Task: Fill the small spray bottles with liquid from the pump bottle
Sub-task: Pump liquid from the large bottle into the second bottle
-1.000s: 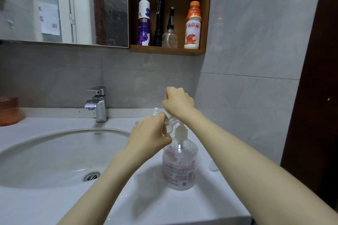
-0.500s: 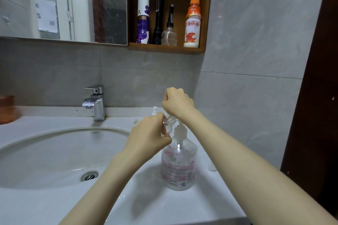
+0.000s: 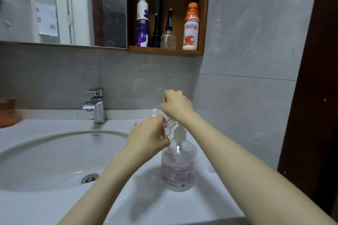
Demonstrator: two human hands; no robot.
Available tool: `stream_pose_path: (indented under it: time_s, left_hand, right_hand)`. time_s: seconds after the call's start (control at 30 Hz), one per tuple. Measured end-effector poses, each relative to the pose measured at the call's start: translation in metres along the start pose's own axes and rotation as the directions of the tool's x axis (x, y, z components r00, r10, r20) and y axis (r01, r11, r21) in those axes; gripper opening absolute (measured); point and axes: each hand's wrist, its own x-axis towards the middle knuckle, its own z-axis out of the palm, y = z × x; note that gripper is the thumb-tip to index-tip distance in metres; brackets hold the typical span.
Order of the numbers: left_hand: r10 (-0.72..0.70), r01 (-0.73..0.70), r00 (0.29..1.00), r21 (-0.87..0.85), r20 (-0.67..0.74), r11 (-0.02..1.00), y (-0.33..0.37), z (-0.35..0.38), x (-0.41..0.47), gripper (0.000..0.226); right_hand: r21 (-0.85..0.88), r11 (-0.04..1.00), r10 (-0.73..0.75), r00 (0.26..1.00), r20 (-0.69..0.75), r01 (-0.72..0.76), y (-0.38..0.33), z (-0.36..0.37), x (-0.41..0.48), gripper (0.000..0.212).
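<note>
counter: white, with a sink basin set in at the left.
pump bottle: stood upright on the counter, just right of the basin.
right hand: clenched over the pump head from above, with the forearm stretched in from lower right.
left hand: curled around the small spray bottle.
small spray bottle: clear, held tilted against the pump neck.

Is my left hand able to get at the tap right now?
Probably not yet: the left hand grips the small spray bottle at the pump bottle, though nothing stands between it and the tap.
</note>
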Motion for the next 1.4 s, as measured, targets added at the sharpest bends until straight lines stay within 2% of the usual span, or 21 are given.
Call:
stream_pose_path:
  time_s: [0.1, 0.7, 0.87, 0.97, 1.07, 1.2, 1.4]
  left_hand:
    - [0.015, -0.015, 1.000, 0.032, 0.006, 0.999, 0.002, -0.001, 0.000, 0.013]
    - [0.023, -0.026, 0.998, -0.044, -0.053, 0.999, 0.000, 0.002, 0.000, 0.016]
    - [0.028, -0.035, 0.997, -0.099, -0.067, 0.994, -0.005, 0.006, -0.001, 0.018]
    - [0.022, -0.026, 0.999, -0.090, -0.048, 0.996, -0.008, 0.010, -0.001, 0.018]
    - [0.022, -0.022, 1.000, -0.109, -0.008, 0.994, -0.007, 0.014, -0.002, 0.018]
    - [0.014, -0.013, 1.000, -0.093, 0.005, 0.996, -0.003, 0.010, 0.001, 0.015]
    - [0.027, -0.026, 1.000, -0.025, 0.013, 0.999, -0.003, 0.003, 0.003, 0.014]
  right_hand:
    - [0.009, 1.000, 0.002, 1.000, -0.018, -0.002, 0.001, -0.001, -0.001, 0.025]
    - [0.032, 0.999, 0.024, 1.000, -0.017, -0.023, 0.002, -0.001, 0.006, 0.026]
    - [-0.017, 0.999, -0.051, 0.998, -0.038, 0.050, -0.001, -0.001, 0.003, 0.023]
    - [-0.086, 0.994, -0.071, 0.997, 0.030, 0.073, -0.002, 0.002, 0.002, 0.022]
    - [-0.057, 0.998, -0.021, 0.996, 0.086, 0.025, 0.005, 0.007, 0.001, 0.023]
    - [-0.006, 1.000, 0.012, 0.999, 0.047, -0.012, 0.007, 0.005, 0.005, 0.026]
    - [-0.013, 1.000, -0.022, 1.000, -0.008, 0.022, 0.002, 0.000, 0.005, 0.024]
